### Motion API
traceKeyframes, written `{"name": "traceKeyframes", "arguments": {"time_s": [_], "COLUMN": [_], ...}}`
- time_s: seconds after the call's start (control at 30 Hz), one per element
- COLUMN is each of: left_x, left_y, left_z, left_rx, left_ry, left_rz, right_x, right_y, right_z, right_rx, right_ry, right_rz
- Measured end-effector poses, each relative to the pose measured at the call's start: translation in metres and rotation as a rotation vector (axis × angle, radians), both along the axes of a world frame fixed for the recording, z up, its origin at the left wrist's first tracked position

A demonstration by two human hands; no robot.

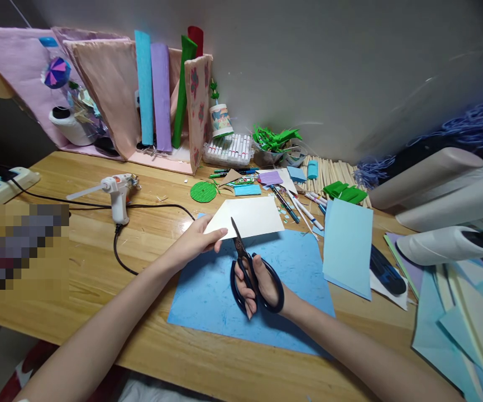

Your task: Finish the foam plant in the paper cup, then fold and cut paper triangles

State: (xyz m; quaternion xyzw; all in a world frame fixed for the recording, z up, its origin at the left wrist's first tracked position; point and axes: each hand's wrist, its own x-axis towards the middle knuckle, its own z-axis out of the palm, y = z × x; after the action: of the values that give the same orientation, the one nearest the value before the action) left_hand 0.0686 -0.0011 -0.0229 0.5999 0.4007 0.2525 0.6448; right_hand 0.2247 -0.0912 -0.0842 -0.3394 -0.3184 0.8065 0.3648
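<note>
My left hand [201,237] pinches the left end of a white sheet of card [253,215], thumb on top. Its upper left corner is slanted. In my right hand [262,282] is a pair of dark-handled scissors [277,293], with my fingers through the loops. The blades point up and away from me; one lies over the card's near edge and the other seems to be below it. Both hands are above a scuffed blue sheet [207,296] that lies on the wooden table.
A glue gun [119,198] with a black cable stands at the left. Behind are a green disc [203,191], paper scraps, markers [229,148] and a pink fabric-covered holder [103,95] with crepe rolls. To the right lie light blue sheets [348,245], a white roll [438,245] and stacked paper [446,335].
</note>
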Motion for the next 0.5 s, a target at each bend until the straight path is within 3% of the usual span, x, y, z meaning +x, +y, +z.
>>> {"name": "traceKeyframes", "arguments": {"time_s": [0.37, 0.5], "left_x": [-0.008, -0.010], "left_y": [0.002, 0.003], "left_z": [0.005, 0.004], "left_rx": [-0.066, -0.003], "left_ry": [0.059, 0.145], "left_rz": [-0.126, 0.035], "right_x": [0.003, 0.004], "right_y": [-0.002, -0.002], "right_z": [0.003, 0.004], "right_rx": [0.037, 0.059], "right_ry": [-0.050, -0.074], "right_rz": [0.009, 0.051]}}
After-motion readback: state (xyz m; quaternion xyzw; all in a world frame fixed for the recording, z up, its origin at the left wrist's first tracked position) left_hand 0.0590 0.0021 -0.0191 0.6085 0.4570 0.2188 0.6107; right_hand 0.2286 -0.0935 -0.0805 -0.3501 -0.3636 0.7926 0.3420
